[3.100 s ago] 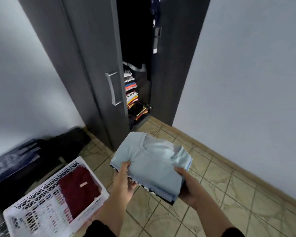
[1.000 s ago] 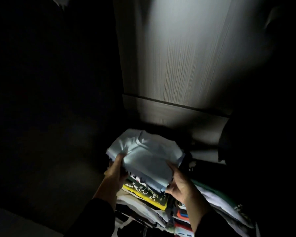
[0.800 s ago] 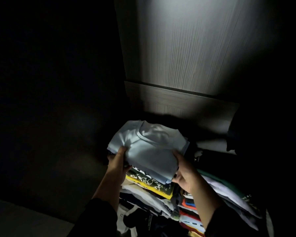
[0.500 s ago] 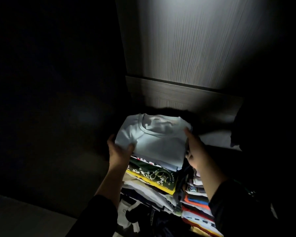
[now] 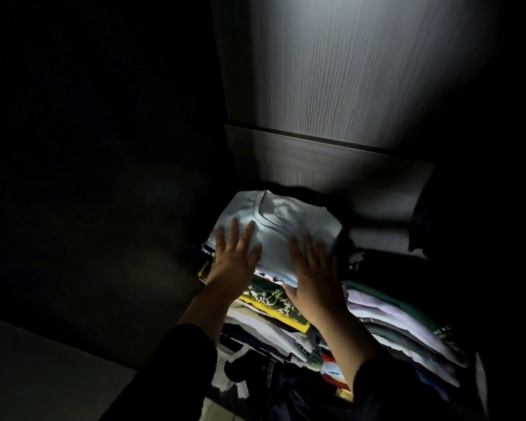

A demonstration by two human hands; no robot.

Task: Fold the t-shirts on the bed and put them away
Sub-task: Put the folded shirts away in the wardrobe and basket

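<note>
**A:** ok so what's going on in this shot? super dark on the left, basically can't make out anything there.

**B:** yeah, the left side is just a black wardrobe wall (image 5: 104,147). Moving in, the left hand (image 5: 234,262) is flat, fingers straight and spread, palm down on the left part of a folded light blue tee (image 5: 289,226). It isn't gripping anything, just resting on the cloth.

**A:** and the tee is where exactly?

**B:** on top of a stack (image 5: 271,302) of folded shirts inside the wardrobe. Collar points away from the person, toward the back. Right under it there's a shirt edge with a white print, then a dark green one with white drawings, then a yellow one, then more pale ones lower down.

**A:** right hand?

**B:** same deal. The right hand (image 5: 313,271) is open with straight fingers, laid on the right front part of the tee, heel of the palm hanging over the front edge of the stack. Nothing held. Both sleeves are black.

**A:** anything further right?

**B:** a second pile (image 5: 401,326) just beside the first, mostly white and lilac stuff with a green one near the top. Behind the tee there's a grey wood-grain back panel (image 5: 362,71) lit up, with a ledge across it. Far right goes black again, some dark cloth (image 5: 419,220) hanging there but can't tell what.
</note>
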